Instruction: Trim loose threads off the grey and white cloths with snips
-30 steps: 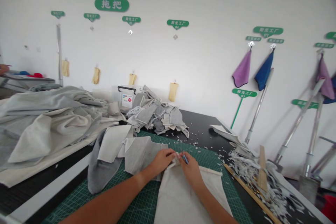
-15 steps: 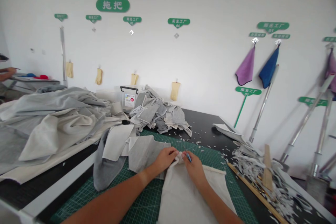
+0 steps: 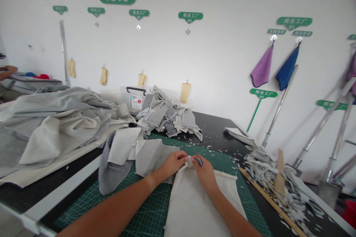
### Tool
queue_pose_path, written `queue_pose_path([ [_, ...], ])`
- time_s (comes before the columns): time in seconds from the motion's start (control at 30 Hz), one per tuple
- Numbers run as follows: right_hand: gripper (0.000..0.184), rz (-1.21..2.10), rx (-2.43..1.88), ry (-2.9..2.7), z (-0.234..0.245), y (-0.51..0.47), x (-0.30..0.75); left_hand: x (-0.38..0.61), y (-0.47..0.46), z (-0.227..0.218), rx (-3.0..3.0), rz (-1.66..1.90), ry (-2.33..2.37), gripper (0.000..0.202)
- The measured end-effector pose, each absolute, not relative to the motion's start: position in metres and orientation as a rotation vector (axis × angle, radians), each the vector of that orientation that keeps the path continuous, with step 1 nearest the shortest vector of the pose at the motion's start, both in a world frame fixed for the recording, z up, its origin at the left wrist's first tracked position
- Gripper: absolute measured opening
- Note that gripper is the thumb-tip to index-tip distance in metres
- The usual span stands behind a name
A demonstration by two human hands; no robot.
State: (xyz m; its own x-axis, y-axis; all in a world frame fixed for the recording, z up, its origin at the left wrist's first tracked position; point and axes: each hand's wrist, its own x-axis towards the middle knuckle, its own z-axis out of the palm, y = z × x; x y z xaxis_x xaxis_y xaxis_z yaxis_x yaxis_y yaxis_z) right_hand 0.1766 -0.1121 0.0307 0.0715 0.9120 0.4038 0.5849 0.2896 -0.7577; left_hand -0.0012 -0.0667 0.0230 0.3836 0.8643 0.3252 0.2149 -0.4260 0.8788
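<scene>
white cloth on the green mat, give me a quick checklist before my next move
1. White cloth gripped: ok, left hand and right hand meet at its far edge.
2. Blue tool in hand: ok, in the right hand.
3. Tool's tip clear of the fingertips: cannot tell, too small.
4. Far edge flat: not ok, bunched up at the fingers.
5. Green mat free of other cloth: not ok, a gray piece lies beyond the left forearm.

Pale cloth [image 3: 191,203] spread mostly flat, far edge bunched; blue tool [image 3: 199,162] just beside it
</scene>
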Motion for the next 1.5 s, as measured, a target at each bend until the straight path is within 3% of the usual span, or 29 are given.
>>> queue_pose_path([
  [1.3, 0.025, 0.427, -1.462, -1.67, 0.0312, -0.1132, 0.1784, -0.0025, -0.0624, 0.0217, 1.812, 1.16, 0.924, 0.033],
  [1.5, 0.034, 0.435, -1.494, -1.703, 0.031, -0.1136, 0.1761, -0.002, -0.0625, 0.0217, 1.778, 1.136, 0.898, 0.031],
])
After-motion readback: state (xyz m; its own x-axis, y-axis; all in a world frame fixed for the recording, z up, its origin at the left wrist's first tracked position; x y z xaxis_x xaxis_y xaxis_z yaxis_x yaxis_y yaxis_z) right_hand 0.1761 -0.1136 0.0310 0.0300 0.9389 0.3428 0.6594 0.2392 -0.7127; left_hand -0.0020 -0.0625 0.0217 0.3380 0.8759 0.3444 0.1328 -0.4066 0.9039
